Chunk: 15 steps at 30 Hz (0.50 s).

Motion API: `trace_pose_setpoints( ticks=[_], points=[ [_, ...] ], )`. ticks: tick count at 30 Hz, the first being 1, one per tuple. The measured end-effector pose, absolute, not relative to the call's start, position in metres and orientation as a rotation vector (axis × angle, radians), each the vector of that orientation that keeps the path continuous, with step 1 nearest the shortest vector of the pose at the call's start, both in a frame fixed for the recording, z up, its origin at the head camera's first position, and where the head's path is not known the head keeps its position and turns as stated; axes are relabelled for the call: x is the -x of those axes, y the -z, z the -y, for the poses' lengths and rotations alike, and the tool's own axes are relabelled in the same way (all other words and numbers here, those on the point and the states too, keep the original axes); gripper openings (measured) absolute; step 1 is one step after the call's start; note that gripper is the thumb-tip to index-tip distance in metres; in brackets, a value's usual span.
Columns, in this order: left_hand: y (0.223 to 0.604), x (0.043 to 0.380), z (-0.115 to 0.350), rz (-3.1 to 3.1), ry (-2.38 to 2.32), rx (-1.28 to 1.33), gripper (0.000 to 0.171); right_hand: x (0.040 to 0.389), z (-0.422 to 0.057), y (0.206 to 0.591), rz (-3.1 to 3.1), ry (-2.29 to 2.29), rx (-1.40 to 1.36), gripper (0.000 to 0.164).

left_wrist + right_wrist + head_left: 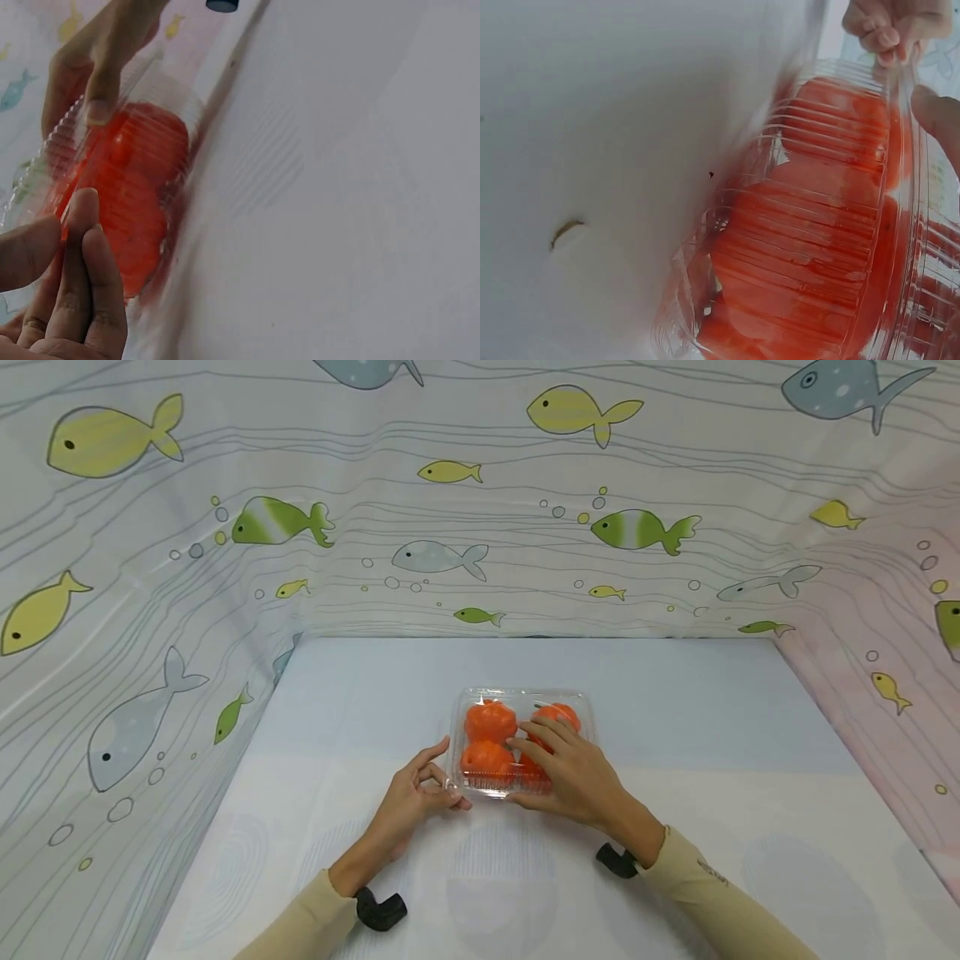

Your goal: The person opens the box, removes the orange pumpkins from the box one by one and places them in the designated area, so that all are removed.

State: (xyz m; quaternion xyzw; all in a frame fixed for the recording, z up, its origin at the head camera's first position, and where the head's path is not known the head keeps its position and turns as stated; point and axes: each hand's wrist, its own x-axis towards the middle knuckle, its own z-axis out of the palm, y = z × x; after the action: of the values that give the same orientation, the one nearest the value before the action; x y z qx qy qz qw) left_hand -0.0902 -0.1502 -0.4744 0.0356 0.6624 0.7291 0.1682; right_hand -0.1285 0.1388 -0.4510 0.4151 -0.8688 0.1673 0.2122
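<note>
A clear plastic clamshell container (491, 787) sits on the table with its lid down. Inside it lie several round, lobed orange-red pieces (491, 722) that look like fruit or small pumpkins. At the front left corner, my left hand (420, 793) pinches the container's rim between thumb and fingers. My right hand (573, 768) rests over the right part of the lid, fingers spread across the top, the thumb (937, 120) against the front rim. It partly hides the orange-red pieces on that side.
A white cloth with pale printed shapes covers the table (675, 718). Curtains with printed fish (435, 558) stand at the back and both sides. Black curved pieces (381, 911) sit at both wrists, by the beige sleeves (307, 918).
</note>
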Motion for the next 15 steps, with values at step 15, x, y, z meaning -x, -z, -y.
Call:
trace_pose_setpoints(
  ticks=[15],
  points=[
    [0.4743,0.0906,0.1513,-1.838,-2.092,-0.082,0.078,0.1315,-0.1376,0.4516,2.443,-0.492,-1.136,0.070]
  ],
)
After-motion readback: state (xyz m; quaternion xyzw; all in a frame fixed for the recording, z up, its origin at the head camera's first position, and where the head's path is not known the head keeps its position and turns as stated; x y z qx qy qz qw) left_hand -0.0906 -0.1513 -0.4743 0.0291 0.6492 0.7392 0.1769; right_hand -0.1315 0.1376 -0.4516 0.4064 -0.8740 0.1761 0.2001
